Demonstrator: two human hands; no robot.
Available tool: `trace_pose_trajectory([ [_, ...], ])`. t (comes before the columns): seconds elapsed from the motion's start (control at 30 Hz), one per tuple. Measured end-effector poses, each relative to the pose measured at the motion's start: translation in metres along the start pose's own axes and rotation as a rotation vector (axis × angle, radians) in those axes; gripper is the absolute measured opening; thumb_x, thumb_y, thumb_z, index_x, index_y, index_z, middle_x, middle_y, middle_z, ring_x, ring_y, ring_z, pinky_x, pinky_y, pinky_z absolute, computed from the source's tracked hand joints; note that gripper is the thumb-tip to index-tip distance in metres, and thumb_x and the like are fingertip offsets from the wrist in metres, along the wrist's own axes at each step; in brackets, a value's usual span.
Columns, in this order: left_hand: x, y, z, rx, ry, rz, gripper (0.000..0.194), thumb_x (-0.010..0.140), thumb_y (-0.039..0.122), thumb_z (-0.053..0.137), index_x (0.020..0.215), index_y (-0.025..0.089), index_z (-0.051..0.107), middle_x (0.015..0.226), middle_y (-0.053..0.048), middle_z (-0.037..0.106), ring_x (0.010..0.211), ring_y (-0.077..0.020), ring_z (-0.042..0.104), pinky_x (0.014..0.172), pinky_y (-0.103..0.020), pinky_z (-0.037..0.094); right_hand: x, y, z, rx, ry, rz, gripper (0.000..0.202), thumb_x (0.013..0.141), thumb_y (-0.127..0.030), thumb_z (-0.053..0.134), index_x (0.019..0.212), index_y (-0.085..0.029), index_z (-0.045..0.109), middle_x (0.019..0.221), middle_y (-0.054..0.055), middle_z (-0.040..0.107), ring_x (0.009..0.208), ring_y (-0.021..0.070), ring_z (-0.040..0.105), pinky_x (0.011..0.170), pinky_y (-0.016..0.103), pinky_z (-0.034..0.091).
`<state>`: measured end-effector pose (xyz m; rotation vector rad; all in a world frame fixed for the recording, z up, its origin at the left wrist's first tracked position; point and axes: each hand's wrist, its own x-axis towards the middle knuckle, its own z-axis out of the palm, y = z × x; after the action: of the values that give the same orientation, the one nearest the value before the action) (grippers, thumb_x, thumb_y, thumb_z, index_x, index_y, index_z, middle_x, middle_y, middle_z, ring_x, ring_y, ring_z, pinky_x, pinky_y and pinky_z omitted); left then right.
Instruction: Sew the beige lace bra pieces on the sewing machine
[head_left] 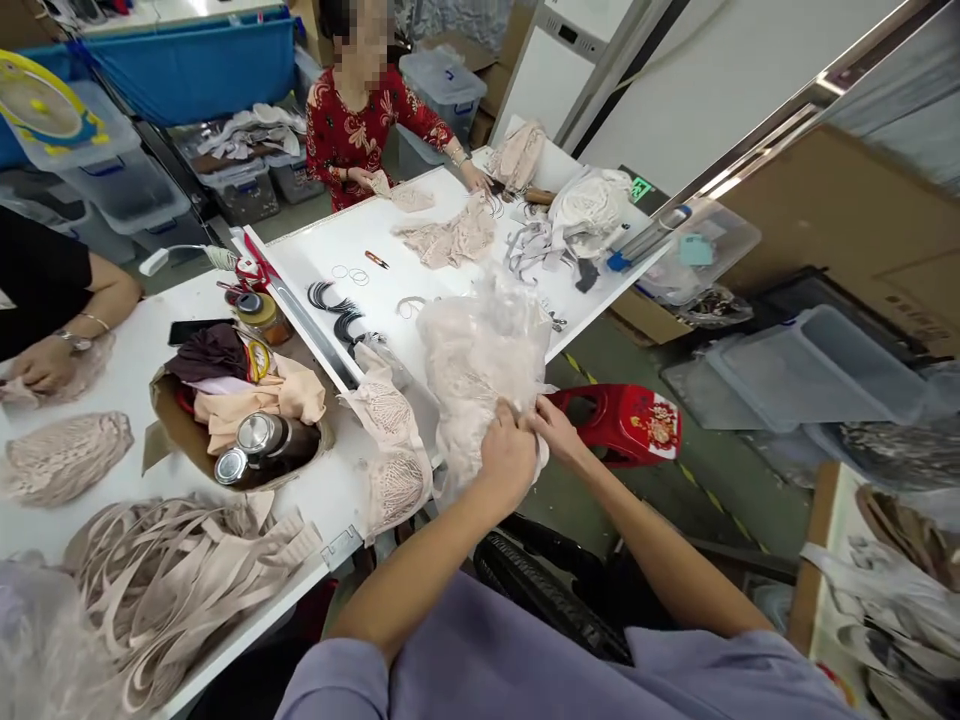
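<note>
Both my hands hold a clear plastic bag stuffed with pale pink lace pieces (480, 350) at the near edge of the white table (352, 240). My left hand (506, 460) grips the bag's lower end with fingers closed. My right hand (551, 425) pinches the plastic right beside it. A lace bra piece (390, 440) lies on the table just left of the bag.
A cardboard box (240, 420) holds cloth and metal flasks. Beige straps (187, 570) lie piled at near left. Black wires (337, 310) lie mid-table. A person in red (360, 120) works at the far end; another person's arm (67, 340) rests at left. A red stool (630, 420) stands below.
</note>
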<state>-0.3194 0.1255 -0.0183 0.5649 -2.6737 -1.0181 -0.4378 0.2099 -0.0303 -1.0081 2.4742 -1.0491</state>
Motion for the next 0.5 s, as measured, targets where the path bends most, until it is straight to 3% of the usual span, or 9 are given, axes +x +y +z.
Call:
trace_pose_trajectory([
  [0.1, -0.005, 0.001, 0.018, 0.035, -0.024, 0.063, 0.052, 0.095, 0.005, 0.039, 0.145, 0.002, 0.047, 0.153, -0.029, 0.042, 0.133, -0.0378, 0.053, 0.104, -0.048, 0.049, 0.0, 0.002, 0.007, -0.007, 0.009, 0.057, 0.058, 0.074, -0.075, 0.048, 0.095, -0.02, 0.049, 0.09, 0.009, 0.059, 0.083, 0.0321, 0.059, 0.077, 0.04, 0.051],
  [0.17, -0.012, -0.002, 0.019, 0.049, -0.024, 0.109, 0.05, 0.092, 0.006, 0.045, 0.141, -0.002, 0.05, 0.154, -0.031, 0.039, 0.136, -0.0391, 0.049, 0.107, -0.049, 0.047, 0.001, 0.006, 0.012, -0.013, 0.029, 0.1, 0.056, 0.078, -0.073, 0.052, 0.096, -0.019, 0.051, 0.092, 0.01, 0.062, 0.085, 0.0334, 0.06, 0.078, 0.04, 0.051],
  [0.27, -0.031, -0.022, 0.002, -0.06, -0.025, 0.25, 0.035, 0.093, 0.024, 0.056, 0.122, 0.006, 0.064, 0.152, -0.026, 0.044, 0.135, -0.0364, 0.05, 0.111, -0.048, 0.045, 0.004, 0.015, 0.02, -0.002, 0.061, 0.123, 0.05, 0.086, -0.066, 0.043, 0.095, -0.019, 0.055, 0.096, 0.011, 0.064, 0.094, 0.0344, 0.061, 0.083, 0.04, 0.049],
  [0.33, -0.048, -0.053, -0.018, -0.184, 0.042, 0.25, 0.03, 0.097, 0.029, 0.051, 0.12, 0.016, 0.065, 0.143, -0.018, 0.056, 0.137, -0.0264, 0.049, 0.116, -0.041, 0.04, 0.008, 0.02, 0.025, 0.011, 0.082, 0.132, 0.044, 0.087, -0.06, 0.042, 0.094, -0.019, 0.057, 0.098, 0.011, 0.065, 0.097, 0.0349, 0.06, 0.086, 0.04, 0.048],
  [0.4, -0.064, -0.095, -0.04, -0.168, 0.257, -0.001, 0.041, 0.094, 0.034, 0.055, 0.131, 0.015, 0.058, 0.151, -0.017, 0.048, 0.145, -0.0269, 0.039, 0.123, -0.044, 0.027, 0.013, 0.023, 0.028, 0.028, 0.102, 0.144, 0.038, 0.089, -0.054, 0.047, 0.093, -0.018, 0.058, 0.098, 0.011, 0.065, 0.097, 0.0356, 0.061, 0.087, 0.04, 0.048],
  [0.43, -0.07, -0.118, -0.049, -0.153, 0.347, -0.204, 0.054, 0.092, 0.037, 0.058, 0.139, 0.012, 0.05, 0.156, -0.02, 0.04, 0.15, -0.029, 0.03, 0.125, -0.045, 0.02, 0.015, 0.023, 0.029, 0.04, 0.112, 0.146, 0.035, 0.09, -0.052, 0.049, 0.092, -0.018, 0.058, 0.097, 0.01, 0.066, 0.096, 0.0359, 0.061, 0.086, 0.04, 0.048],
  [0.47, -0.075, -0.14, -0.057, -0.188, 0.386, -0.428, 0.07, 0.089, 0.04, 0.063, 0.148, 0.011, 0.038, 0.162, -0.02, 0.03, 0.154, -0.03, 0.02, 0.126, -0.045, 0.014, 0.017, 0.023, 0.029, 0.055, 0.12, 0.144, 0.033, 0.091, -0.05, 0.052, 0.092, -0.018, 0.059, 0.096, 0.01, 0.066, 0.095, 0.0358, 0.061, 0.085, 0.039, 0.048],
  [0.5, -0.078, -0.16, -0.063, -0.203, 0.375, -0.536, 0.081, 0.087, 0.042, 0.066, 0.151, 0.006, 0.031, 0.161, -0.028, 0.026, 0.154, -0.0368, 0.016, 0.124, -0.052, 0.013, 0.019, 0.022, 0.028, 0.072, 0.127, 0.138, 0.031, 0.092, -0.048, 0.054, 0.091, -0.018, 0.06, 0.095, 0.009, 0.066, 0.094, 0.0354, 0.061, 0.084, 0.038, 0.048],
])
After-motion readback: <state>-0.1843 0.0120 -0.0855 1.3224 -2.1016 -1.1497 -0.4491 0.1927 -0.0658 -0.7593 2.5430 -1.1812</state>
